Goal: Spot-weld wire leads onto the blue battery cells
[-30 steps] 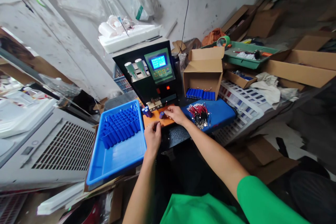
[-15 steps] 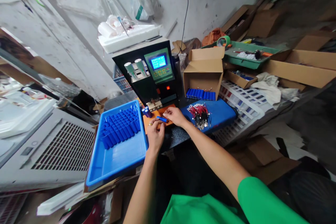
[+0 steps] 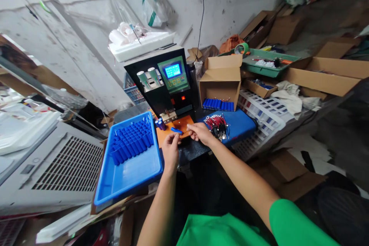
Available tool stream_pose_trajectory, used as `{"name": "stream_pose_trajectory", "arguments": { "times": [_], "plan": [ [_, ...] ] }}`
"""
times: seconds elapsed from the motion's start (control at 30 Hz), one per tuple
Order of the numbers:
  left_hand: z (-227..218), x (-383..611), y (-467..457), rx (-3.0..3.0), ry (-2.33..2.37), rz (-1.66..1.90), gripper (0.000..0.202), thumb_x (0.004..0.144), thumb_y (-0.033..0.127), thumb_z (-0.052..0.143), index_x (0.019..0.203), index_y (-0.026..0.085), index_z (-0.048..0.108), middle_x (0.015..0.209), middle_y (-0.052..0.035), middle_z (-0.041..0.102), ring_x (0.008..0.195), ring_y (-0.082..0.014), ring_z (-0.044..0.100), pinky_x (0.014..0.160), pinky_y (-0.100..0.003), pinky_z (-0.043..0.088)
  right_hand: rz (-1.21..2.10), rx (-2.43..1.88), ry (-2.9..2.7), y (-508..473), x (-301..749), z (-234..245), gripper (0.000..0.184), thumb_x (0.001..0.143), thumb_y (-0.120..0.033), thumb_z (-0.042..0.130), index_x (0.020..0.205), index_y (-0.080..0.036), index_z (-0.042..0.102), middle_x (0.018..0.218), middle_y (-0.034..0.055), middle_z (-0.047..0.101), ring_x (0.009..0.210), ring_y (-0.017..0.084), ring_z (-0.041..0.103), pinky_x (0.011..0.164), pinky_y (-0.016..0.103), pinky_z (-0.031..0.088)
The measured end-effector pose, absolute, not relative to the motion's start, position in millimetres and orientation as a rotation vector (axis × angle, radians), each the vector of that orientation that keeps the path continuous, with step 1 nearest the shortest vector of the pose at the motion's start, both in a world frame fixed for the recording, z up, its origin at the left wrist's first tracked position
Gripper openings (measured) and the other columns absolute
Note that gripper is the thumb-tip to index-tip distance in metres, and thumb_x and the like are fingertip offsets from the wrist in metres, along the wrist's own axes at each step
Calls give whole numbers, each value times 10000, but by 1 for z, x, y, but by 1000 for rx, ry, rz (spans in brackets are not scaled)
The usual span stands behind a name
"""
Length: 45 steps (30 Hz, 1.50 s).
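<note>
A blue cylindrical battery cell (image 3: 177, 130) is tilted over the orange board (image 3: 164, 132) in front of the black machine. My left hand (image 3: 171, 148) has its thumb and fingers closed at the near side of this cell, covering part of it. To the right, my right hand (image 3: 201, 132) is apart from the cell, thumb and forefinger pinched. Whatever lies in that pinch is too small to make out. Upright blue cells (image 3: 160, 123) stand at the board's left, beside the machine's metal fixture (image 3: 168, 115).
Many blue cells fill the far part of a blue tray (image 3: 129, 184) at left. Red and black wire leads (image 3: 216, 126) lie on a blue pad (image 3: 242, 123). Behind them a cardboard box (image 3: 220, 73) holds more cells. The black machine (image 3: 151, 102) has a lit screen.
My right hand has drawn away to the right from the battery cell. My left fingers have shifted slightly right along its near side. The view has moved a little.
</note>
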<state>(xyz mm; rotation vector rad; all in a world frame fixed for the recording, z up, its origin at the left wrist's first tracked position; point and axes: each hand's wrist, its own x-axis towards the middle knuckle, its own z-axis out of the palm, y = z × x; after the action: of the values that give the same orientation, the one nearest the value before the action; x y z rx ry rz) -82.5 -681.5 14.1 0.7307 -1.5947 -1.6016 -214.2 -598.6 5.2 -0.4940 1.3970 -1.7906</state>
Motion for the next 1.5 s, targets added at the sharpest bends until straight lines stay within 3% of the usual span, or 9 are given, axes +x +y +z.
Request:
{"name": "stream_pose_trajectory", "arguments": {
  "times": [0.2, 0.37, 0.63, 0.8, 0.93, 1.03, 1.2, 1.37, 1.5],
  "plan": [
    [4, -86, -672, 755, -1478, -1675, 341, 704, 435, 771, 849, 144, 672, 698, 10, 619, 576, -81, 517, 562, -215, 410, -1940, -434, 1065, -594, -179, 3, 384, 649, -477, 814, 748, -155, 630, 615, -33, 584, 425, 46, 446, 356, 170, 266],
    [-3, -81, -676, 802, -1688, -1490, 322, 781, 463, 691, 849, 150, 659, 687, 0, 617, 589, -110, 540, 581, -242, 436, -1991, -551, 1225, -601, -173, -1, 316, 693, -450, 767, 748, -170, 632, 506, -58, 525, 413, 59, 420, 379, 176, 304],
    [16, -90, -724, 472, -2382, -528, 327, 847, 157, 521, 1115, 236, 691, 1197, -117, 687, 1041, -278, 610, 954, -435, 468, -2056, -463, 1323, -592, -190, -6, 346, 678, -472, 759, 706, -167, 597, 533, -46, 537, 426, 58, 432, 374, 174, 288],
    [15, -101, -738, 371, -2566, -390, 150, 856, 215, 581, 953, 246, 691, 846, -105, 713, 924, -300, 585, 890, -440, 472, -2112, -346, 1211, -588, -200, -2, 367, 648, -456, 790, 688, -172, 560, 551, -53, 514, 446, 53, 423, 379, 171, 268],
    [13, -94, -724, 448, -2415, -641, 180, 894, 328, 579, 1041, 228, 604, 947, -86, 700, 925, -244, 616, 852, -391, 494, -2136, -324, 1173, -586, -207, 1, 370, 643, -452, 800, 690, -174, 560, 559, -51, 512, 452, 53, 419, 382, 171, 253],
    [11, -89, -711, 581, -2163, -1106, 264, 941, 434, 504, 1105, 228, 520, 909, -39, 679, 739, -151, 638, 695, -294, 514, -2129, -334, 1164, -587, -209, 2, 362, 650, -447, 797, 692, -176, 561, 548, -52, 507, 449, 52, 411, 384, 171, 249],
    [9, -87, -704, 678, -1878, -1630, 425, 823, 561, 629, 1044, 208, 544, 851, -23, 670, 620, -129, 654, 590, -277, 543, -2113, -342, 1174, -594, -207, 3, 369, 647, -459, 791, 690, -179, 556, 544, -56, 498, 446, 53, 411, 383, 174, 248],
    [10, -89, -703, 614, -1770, -1707, 605, 696, 451, 793, 1174, 196, 524, 930, -68, 700, 735, -182, 711, 711, -348, 596, -2132, -352, 1175, -597, -208, 7, 367, 645, -454, 788, 680, -179, 548, 562, -58, 500, 444, 47, 411, 378, 175, 251],
    [11, -94, -701, 665, -1784, -1533, 466, 842, 497, 640, 1179, 197, 520, 911, -70, 709, 663, -162, 688, 640, -323, 577, -2139, -366, 1195, -600, -209, 10, 368, 650, -460, 789, 675, -181, 550, 564, -55, 502, 452, 50, 416, 378, 174, 263]
  ]
}}
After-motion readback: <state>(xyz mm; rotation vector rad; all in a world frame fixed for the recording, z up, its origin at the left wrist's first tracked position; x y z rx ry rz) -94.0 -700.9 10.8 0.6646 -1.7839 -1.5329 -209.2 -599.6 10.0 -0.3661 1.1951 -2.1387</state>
